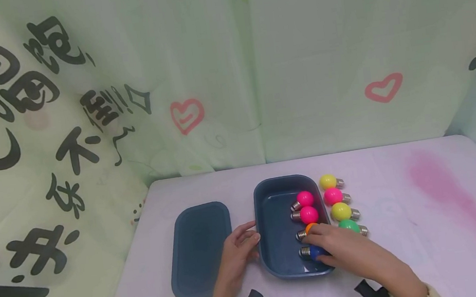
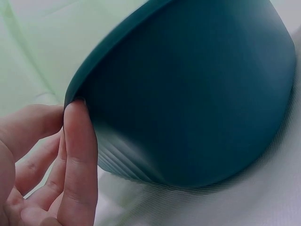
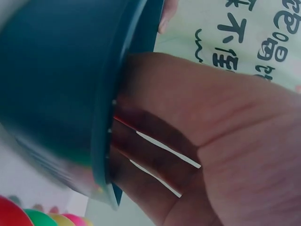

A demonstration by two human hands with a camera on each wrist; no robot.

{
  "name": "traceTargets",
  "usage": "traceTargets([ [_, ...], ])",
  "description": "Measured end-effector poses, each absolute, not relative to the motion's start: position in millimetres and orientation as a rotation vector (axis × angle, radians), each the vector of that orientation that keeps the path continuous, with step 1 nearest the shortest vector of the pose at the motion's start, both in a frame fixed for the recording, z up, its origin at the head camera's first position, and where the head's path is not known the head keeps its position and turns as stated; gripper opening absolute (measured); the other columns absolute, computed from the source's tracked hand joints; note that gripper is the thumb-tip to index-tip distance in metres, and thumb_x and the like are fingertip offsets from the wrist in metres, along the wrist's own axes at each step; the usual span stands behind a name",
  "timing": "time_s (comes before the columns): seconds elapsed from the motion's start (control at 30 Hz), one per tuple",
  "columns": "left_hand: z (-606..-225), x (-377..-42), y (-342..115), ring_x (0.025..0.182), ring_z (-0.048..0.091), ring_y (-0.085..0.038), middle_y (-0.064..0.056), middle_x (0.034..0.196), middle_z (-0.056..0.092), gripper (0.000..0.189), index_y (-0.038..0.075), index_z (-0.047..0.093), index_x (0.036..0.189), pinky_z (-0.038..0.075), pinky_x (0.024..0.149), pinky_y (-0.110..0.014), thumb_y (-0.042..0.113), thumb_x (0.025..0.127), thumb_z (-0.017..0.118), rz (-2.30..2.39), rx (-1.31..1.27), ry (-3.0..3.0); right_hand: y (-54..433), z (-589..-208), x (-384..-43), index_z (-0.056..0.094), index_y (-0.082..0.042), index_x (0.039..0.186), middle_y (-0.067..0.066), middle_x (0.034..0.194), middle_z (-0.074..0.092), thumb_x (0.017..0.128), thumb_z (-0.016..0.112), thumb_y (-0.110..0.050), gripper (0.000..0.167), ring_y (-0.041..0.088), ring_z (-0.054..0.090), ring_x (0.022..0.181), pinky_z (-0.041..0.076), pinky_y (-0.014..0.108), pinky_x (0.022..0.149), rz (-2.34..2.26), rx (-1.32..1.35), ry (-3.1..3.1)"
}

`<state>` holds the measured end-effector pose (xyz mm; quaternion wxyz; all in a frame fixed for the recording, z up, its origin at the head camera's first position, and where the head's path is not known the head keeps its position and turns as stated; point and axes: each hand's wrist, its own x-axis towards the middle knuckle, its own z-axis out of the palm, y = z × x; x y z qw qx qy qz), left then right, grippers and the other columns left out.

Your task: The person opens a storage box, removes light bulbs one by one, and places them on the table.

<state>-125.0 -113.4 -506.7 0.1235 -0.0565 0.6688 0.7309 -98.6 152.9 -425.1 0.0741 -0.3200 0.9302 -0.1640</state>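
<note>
A dark blue plastic box (image 1: pixel 279 261) stands on the table with light bulbs inside along its right half. Two pink bulbs (image 1: pixel 309 215) lie toward the back, then an orange bulb (image 1: pixel 311 227) partly covered by my hand, and a blue bulb (image 1: pixel 317 252) nearest the front. My right hand (image 1: pixel 346 249) reaches over the right rim, thumb and fingers on either side of the blue bulb; its fingertips are hidden behind the box wall in the right wrist view. At the left rim, my left hand (image 1: pixel 238 253) pinches the box edge (image 2: pixel 77 89) between thumb and fingers.
Left of the box lies a flat matching lid (image 1: pixel 201 250). Outside the right wall runs a row of bulbs: yellow (image 1: pixel 327 181), pink (image 1: pixel 333 196), another yellow and green (image 1: pixel 349 226). A red bulb (image 3: pixel 14 212) shows in the right wrist view. A printed curtain (image 1: pixel 299 63) hangs behind.
</note>
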Motion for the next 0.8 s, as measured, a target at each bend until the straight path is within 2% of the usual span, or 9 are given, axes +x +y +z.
traceTargets([
  [0.3,-505.1,-123.9,-113.3,0.088,0.062,-0.014,-0.007,0.107,0.067,0.044,0.011,0.062,0.131,0.052,0.07,-0.026,0.023,0.09,0.073,2.125,-0.147,1.953,148.6,-431.1,-100.8,0.071,-0.011,0.112,0.001,0.104,0.066,0.074,0.087,-0.017,0.041,0.016,0.063,0.094,0.058,0.032,0.078,-0.436,-0.97,2.773],
  [0.7,-505.8,-124.7,-114.0,0.09,0.061,-0.014,-0.01,0.111,0.067,0.045,0.012,0.061,0.132,0.052,0.071,-0.027,0.026,0.091,0.073,2.122,-0.163,1.946,139.3,-430.4,-103.1,0.074,-0.009,0.106,0.003,0.101,0.07,0.072,0.088,-0.013,0.037,0.019,0.065,0.095,0.058,0.035,0.079,-0.404,-0.967,2.76],
  [0.8,-505.8,-124.6,-114.1,0.09,0.061,-0.014,-0.01,0.112,0.067,0.045,0.012,0.061,0.133,0.052,0.071,-0.027,0.026,0.091,0.073,2.125,-0.169,1.941,137.4,-431.0,-103.9,0.075,-0.009,0.104,0.002,0.097,0.071,0.071,0.088,-0.012,0.036,0.018,0.065,0.091,0.058,0.034,0.078,-0.409,-0.971,2.757],
])
